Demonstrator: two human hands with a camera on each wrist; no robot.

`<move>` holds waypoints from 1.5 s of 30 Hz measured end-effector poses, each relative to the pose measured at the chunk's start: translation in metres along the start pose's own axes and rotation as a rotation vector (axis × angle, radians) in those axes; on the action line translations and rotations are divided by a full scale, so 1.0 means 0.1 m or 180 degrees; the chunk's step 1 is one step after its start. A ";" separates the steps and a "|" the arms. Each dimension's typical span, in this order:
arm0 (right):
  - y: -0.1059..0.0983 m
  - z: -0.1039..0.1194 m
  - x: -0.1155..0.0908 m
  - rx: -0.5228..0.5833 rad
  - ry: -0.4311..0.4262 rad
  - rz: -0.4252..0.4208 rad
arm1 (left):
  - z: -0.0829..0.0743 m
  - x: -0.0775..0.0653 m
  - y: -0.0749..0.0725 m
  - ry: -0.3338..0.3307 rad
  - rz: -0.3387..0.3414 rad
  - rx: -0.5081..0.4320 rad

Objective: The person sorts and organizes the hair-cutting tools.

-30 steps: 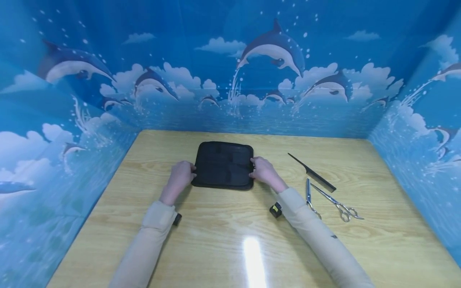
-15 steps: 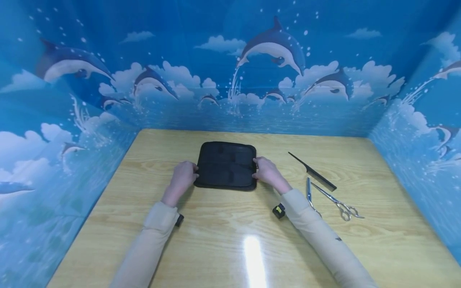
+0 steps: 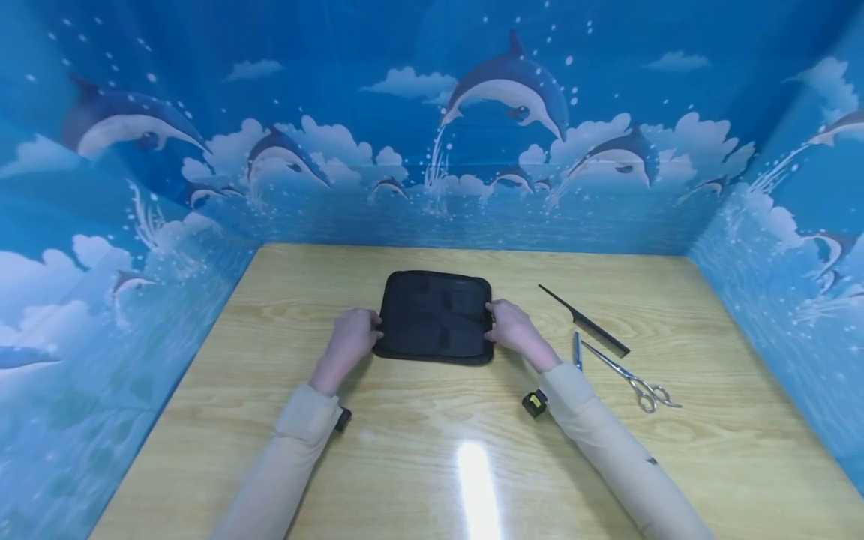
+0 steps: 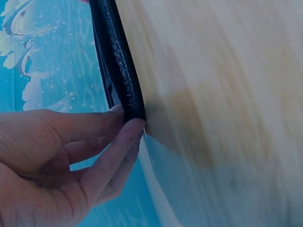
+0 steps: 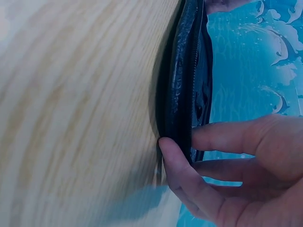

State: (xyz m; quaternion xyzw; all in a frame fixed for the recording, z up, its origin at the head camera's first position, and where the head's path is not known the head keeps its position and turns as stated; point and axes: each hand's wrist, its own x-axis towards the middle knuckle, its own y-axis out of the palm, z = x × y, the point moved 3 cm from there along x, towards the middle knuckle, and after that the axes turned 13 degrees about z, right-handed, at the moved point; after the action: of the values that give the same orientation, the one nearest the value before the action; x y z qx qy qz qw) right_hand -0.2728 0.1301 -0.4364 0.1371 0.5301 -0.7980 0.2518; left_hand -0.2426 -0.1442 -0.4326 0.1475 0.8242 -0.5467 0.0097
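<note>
A flat black zippered case (image 3: 435, 315) with rounded corners lies near the middle of the table, toward its back half. My left hand (image 3: 352, 337) pinches its left edge between thumb and fingers, while my right hand (image 3: 516, 330) pinches the opposite edge. In the left wrist view, the thumb and fingertips close over a corner of the case (image 4: 125, 71), whose side has a shiny, wrinkled leather-like surface. A zipper runs along the side of the case (image 5: 180, 90) in the right wrist view.
Right of the case lies a black rat-tail comb (image 3: 599, 335). Silver scissors (image 3: 634, 380) rest beside it, and another pair of scissors (image 3: 577, 349) is mostly covered by the right sleeve (image 3: 594, 427). A dolphin-print backdrop (image 3: 432, 202) borders the wooden table (image 3: 405, 435).
Both hands have moved a little to the right and slightly nearer, with the case shifting along between them. The right sleeve now covers more of the smaller-looking scissors.
</note>
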 end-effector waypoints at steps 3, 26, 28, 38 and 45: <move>0.00 -0.03 -0.03 0.0016 0.0001 -0.0031 | -0.02 0.00 0.02 0.0020 -0.0038 -0.0002; -0.01 -0.23 -0.21 -0.0029 -0.0093 -0.0059 | -0.24 -0.05 0.13 -0.0011 0.0061 -0.0073; 0.00 -0.26 -0.22 0.0027 -0.0060 -0.0031 | -0.26 -0.06 0.14 -0.0008 0.0083 -0.0107; 0.02 -0.39 -0.32 0.0066 -0.0107 -0.0002 | -0.34 -0.10 0.21 0.0104 0.0182 0.0083; 0.03 -0.44 -0.39 0.0164 -0.0149 -0.0014 | -0.39 -0.13 0.23 0.0197 0.0178 0.0034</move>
State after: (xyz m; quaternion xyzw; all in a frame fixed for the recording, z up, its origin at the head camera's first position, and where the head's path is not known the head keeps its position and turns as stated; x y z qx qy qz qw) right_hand -0.2407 0.1796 -0.4373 0.1238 0.5037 -0.8149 0.2588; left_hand -0.2186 -0.1034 -0.4353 0.1873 0.8167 -0.5458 -0.0012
